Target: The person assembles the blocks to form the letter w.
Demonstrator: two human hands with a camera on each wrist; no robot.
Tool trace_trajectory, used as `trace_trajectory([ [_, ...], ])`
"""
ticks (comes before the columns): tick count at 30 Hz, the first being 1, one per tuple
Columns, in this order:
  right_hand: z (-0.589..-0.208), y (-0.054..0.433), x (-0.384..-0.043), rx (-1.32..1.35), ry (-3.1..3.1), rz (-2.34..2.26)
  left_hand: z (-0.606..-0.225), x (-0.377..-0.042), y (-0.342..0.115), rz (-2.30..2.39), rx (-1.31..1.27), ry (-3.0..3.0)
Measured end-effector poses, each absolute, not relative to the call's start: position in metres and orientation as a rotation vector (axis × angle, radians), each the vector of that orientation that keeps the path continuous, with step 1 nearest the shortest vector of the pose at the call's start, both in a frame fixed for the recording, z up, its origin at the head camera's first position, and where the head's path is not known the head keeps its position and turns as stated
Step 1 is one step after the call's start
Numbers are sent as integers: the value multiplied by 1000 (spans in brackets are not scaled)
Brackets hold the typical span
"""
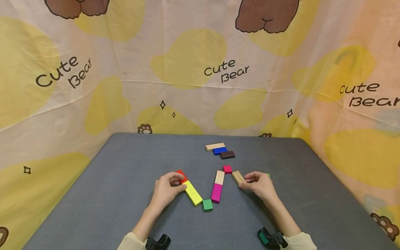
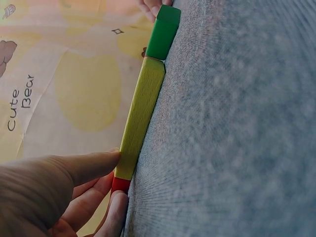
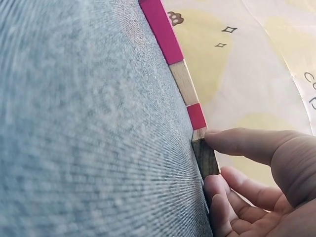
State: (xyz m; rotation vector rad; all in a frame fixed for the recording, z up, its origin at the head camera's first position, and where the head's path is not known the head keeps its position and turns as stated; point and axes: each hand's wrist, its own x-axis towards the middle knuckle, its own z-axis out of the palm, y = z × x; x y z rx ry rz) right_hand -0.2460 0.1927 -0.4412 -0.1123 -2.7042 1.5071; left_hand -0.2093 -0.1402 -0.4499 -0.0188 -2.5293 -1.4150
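Note:
My left hand [image 1: 166, 189] is at the upper end of a slanted row, its fingers on a red block [image 1: 181, 177] and its thumb against the side of a yellow block [image 1: 193, 193]. A green block [image 1: 207, 205] sits at the yellow block's near end. My right hand [image 1: 261, 185] holds a plain wooden block [image 1: 238, 177] between thumb and fingers. That block lies beside a small red-pink block [image 1: 227, 169]. Between the hands, a light wooden block [image 1: 219, 177] and a magenta block [image 1: 217, 193] form another slanted line.
Farther back on the grey table [image 1: 150, 152] lie a light wooden block [image 1: 215, 147], a blue block [image 1: 220, 151] and a dark brown block [image 1: 227, 155], close together. A bit of green [image 1: 268, 175] shows behind my right hand. A printed cloth [image 1: 187, 55] hangs around the table.

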Motion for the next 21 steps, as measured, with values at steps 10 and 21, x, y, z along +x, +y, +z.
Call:
trace_trajectory([
  [10,-441,192,-246,-105,-2690,1509,-449,-210,-140,-1416,-17,-2531],
  [21,-442,192,-245,-114,-2685,1508,-449,-209,-140,-1410,-24,-2526],
])
